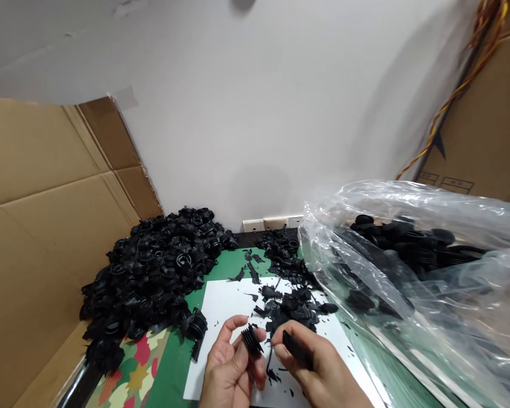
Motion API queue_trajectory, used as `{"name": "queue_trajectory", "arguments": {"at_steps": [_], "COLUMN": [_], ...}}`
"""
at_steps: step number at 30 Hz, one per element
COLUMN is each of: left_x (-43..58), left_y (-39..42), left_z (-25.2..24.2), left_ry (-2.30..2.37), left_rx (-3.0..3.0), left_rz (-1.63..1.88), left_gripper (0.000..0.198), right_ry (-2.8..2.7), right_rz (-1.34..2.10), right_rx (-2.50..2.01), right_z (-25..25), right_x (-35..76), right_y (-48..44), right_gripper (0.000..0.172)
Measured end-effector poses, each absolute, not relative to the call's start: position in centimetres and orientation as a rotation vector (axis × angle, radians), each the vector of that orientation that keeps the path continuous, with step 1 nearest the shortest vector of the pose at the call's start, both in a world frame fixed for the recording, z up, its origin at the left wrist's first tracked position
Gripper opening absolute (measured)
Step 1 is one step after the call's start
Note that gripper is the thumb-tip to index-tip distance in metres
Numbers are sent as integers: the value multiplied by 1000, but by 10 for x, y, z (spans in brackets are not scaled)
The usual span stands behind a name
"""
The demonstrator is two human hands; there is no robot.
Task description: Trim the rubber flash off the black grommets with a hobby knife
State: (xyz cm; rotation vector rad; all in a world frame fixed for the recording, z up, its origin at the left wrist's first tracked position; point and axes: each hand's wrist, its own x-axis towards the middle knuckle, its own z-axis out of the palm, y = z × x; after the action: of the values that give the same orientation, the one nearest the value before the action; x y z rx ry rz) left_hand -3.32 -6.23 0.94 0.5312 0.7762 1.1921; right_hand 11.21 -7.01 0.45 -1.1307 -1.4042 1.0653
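Between the thumb and fingers of my left hand (229,368) is a small black ribbed rubber bellows (251,340), held tilted over the white sheet (215,306). My right hand (323,362) is closed around a slim black tool (297,350), just to the right of the bellows. The tool's working end is hidden by the fingers, so its kind does not show. Thin black rubber scraps (291,309) lie on the sheet right behind both hands.
On the left, a large heap of black ribbed rubber parts (153,266) leans toward a cardboard panel (46,170). A clear plastic bag (365,195) with more black bellows (425,243) stands at the right. Wall sockets (275,224) sit behind the green mat (244,260).
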Motion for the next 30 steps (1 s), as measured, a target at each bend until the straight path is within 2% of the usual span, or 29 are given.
{"name": "queue_trajectory", "arguments": {"at_steps": [4, 10, 15, 18, 23, 26, 30], "left_x": [-33, -33, -30, -27, -17, -19, -32], "left_y": [-64, -66, -65, -66, -68, -68, -63], "left_z": [7, 8, 11, 6, -1, 10, 31], "left_ry": [721, 736, 754, 758, 750, 814, 831], "left_rx": [446, 398, 430, 461, 529, 447, 399], "left_rz": [1168, 1131, 1158, 1137, 1056, 1210, 1510], "left_gripper": [25, 25, 27, 26, 32, 28, 23], "right_ry": [-1356, -1273, -1303, -1363, -1431, -1416, -1309], "right_rz": [1022, 1058, 1055, 942, 606, 588, 802], "right_rx": [-1071, -1126, -1191, -1111, -1082, -1194, -1377], "right_z": [0, -5, 4, 9, -4, -9, 0], "right_x": [102, 106, 115, 110, 96, 100, 117], "right_y": [-72, -69, -67, -67, -68, -71, -77], "right_gripper": [7, 21, 18, 10, 14, 11, 17]}}
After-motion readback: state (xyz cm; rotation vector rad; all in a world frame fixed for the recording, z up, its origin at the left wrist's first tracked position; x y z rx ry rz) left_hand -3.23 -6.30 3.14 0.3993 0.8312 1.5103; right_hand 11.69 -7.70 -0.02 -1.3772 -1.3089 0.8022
